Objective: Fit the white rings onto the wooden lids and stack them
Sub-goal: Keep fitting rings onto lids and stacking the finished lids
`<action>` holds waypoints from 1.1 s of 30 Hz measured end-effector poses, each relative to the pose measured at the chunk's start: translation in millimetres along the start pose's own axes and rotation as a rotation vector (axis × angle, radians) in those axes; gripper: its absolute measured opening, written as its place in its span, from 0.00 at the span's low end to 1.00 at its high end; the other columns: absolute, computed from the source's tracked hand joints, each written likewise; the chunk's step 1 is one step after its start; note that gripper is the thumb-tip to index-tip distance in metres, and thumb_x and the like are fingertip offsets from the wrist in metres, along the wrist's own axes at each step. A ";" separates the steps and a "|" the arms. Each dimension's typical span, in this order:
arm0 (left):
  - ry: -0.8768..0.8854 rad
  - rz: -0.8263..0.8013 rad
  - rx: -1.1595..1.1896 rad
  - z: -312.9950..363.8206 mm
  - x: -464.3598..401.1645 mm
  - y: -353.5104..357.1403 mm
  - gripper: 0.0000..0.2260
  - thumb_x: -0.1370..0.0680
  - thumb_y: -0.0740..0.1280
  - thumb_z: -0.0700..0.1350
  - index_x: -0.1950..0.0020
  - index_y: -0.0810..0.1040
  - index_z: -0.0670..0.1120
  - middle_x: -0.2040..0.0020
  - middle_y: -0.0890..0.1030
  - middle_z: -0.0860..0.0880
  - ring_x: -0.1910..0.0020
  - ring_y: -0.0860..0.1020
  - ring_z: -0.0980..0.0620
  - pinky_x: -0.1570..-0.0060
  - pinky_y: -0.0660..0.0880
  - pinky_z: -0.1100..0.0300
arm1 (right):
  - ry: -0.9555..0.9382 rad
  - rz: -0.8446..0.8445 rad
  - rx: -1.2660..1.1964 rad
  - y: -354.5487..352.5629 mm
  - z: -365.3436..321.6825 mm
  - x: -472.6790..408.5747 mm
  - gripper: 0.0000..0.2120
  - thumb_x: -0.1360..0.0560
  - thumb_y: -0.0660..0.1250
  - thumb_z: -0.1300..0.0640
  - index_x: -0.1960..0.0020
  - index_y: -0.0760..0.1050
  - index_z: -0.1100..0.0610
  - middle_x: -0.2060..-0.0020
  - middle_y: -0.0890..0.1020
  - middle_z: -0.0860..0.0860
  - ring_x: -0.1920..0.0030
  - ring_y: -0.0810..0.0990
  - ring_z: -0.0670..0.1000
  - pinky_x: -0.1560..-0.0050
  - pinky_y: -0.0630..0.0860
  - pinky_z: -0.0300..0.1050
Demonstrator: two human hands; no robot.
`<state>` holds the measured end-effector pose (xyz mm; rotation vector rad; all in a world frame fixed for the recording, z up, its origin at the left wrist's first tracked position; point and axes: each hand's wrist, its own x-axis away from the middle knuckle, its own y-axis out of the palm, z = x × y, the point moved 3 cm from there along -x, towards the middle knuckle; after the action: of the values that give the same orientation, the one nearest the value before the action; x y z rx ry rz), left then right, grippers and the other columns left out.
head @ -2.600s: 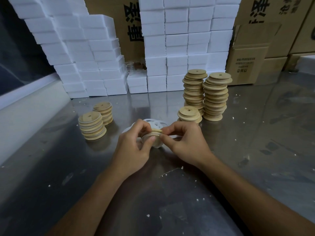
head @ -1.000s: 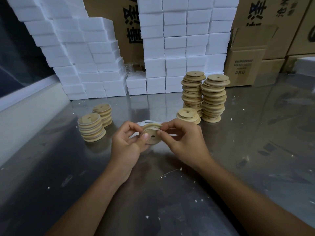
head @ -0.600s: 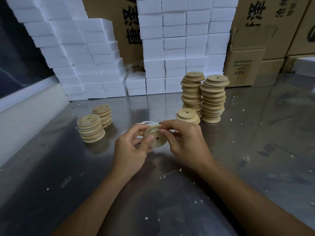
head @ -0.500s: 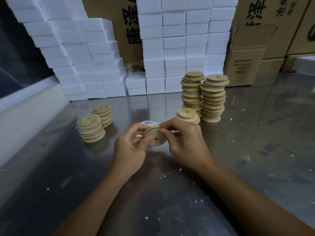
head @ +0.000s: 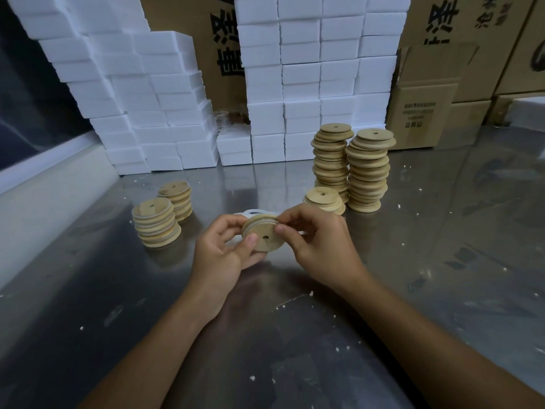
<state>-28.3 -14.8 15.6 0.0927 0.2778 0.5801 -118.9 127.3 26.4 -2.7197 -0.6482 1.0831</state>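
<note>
**Ring nearly seated on a lid held between both hands**

Head view: a wooden lid (head: 263, 237) was held above the steel table (head: 442, 261), tilted so that its flat face with the small centre hole turned toward the camera. The left hand (head: 219, 252) gripped it from the left and below, thumb pressed on the face near the hole and fingers curled behind. The right hand (head: 320, 243) pinched the lid's upper right edge, thumb on the face and forefinger over the rim, where a white ring (head: 259, 220) showed as a pale band round the groove. Whether the ring sat fully in its groove all the way round could not be told, since the far side was hidden.

The lid's axis ran roughly toward the camera, so the rim lay open to both hands alike; the right fingertips were on the ring itself, and the pressing-in looked to be their work while the left steadied.

More loose white rings (head: 253, 212) lay on the table just behind the hands. Ringed lids stood in two short stacks (head: 156, 222) to the left, nearer the left hand. Bare lids stood in tall stacks (head: 367, 172) to the right rear, with a low pile (head: 324, 199) just beyond the right hand. White foam blocks (head: 295, 84) and cartons (head: 424, 107) stood behind.
</note>
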 end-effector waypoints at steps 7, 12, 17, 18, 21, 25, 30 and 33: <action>-0.212 -0.068 0.376 1.2 3.8 9.9 0.06 0.22 0.61 0.30 0.52 0.74 0.40 0.50 0.84 0.38 0.52 0.84 0.40 0.58 0.82 0.50 | 0.075 -0.083 -0.116 4.5 -6.7 1.8 0.19 0.29 0.76 0.62 0.46 0.76 0.44 0.50 0.84 0.42 0.50 0.83 0.46 0.54 0.82 0.42; -0.274 -0.041 0.448 3.6 4.4 12.1 0.06 0.21 0.60 0.32 0.46 0.72 0.40 0.49 0.83 0.35 0.52 0.84 0.36 0.61 0.82 0.51 | 0.100 -0.177 -0.118 7.1 -11.2 3.2 0.29 0.31 0.78 0.63 0.35 0.73 0.47 0.45 0.79 0.39 0.45 0.81 0.45 0.53 0.82 0.44; -0.299 0.005 0.381 2.7 2.4 7.0 0.05 0.21 0.63 0.35 0.47 0.74 0.43 0.49 0.84 0.37 0.52 0.84 0.39 0.59 0.83 0.49 | 0.147 -0.225 -0.102 8.8 -11.1 5.1 0.33 0.32 0.79 0.62 0.32 0.71 0.48 0.44 0.79 0.42 0.46 0.80 0.46 0.50 0.82 0.48; -0.296 0.009 0.376 2.7 2.1 6.5 0.05 0.21 0.63 0.36 0.47 0.74 0.44 0.49 0.84 0.37 0.52 0.84 0.39 0.57 0.83 0.48 | 0.161 -0.221 -0.116 9.6 -10.7 5.2 0.33 0.33 0.80 0.63 0.32 0.71 0.49 0.44 0.80 0.43 0.47 0.80 0.47 0.51 0.82 0.48; -0.267 0.009 0.334 3.0 1.6 5.9 0.06 0.21 0.64 0.36 0.47 0.75 0.44 0.50 0.84 0.38 0.53 0.84 0.38 0.58 0.83 0.49 | 0.206 -0.187 -0.182 10.3 -9.0 5.0 0.32 0.34 0.80 0.66 0.34 0.72 0.49 0.45 0.81 0.48 0.50 0.82 0.48 0.55 0.81 0.43; -0.194 -0.004 0.217 5.4 1.9 4.5 0.06 0.22 0.66 0.37 0.47 0.77 0.46 0.53 0.85 0.39 0.54 0.85 0.39 0.60 0.82 0.52 | 0.272 -0.153 -0.297 10.6 -8.2 5.7 0.30 0.34 0.79 0.69 0.40 0.72 0.49 0.48 0.83 0.51 0.56 0.84 0.49 0.58 0.79 0.39; -0.121 -0.018 0.089 6.4 2.8 3.7 0.12 0.25 0.69 0.35 0.43 0.79 0.46 0.51 0.84 0.39 0.57 0.85 0.42 0.62 0.81 0.53 | 0.309 -0.121 -0.342 9.6 -9.0 6.1 0.29 0.35 0.79 0.70 0.41 0.72 0.51 0.49 0.84 0.54 0.57 0.84 0.51 0.58 0.80 0.41; -0.113 -0.062 0.072 7.3 4.4 4.5 0.19 0.30 0.73 0.38 0.40 0.78 0.48 0.49 0.84 0.40 0.56 0.85 0.43 0.61 0.81 0.52 | 0.316 -0.080 -0.334 6.6 -9.8 5.6 0.29 0.36 0.80 0.69 0.42 0.72 0.54 0.50 0.83 0.54 0.54 0.85 0.53 0.56 0.82 0.41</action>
<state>-25.0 -8.7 22.2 0.1848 0.1911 0.5014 -106.4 124.1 28.2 -3.0142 -0.9434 0.5459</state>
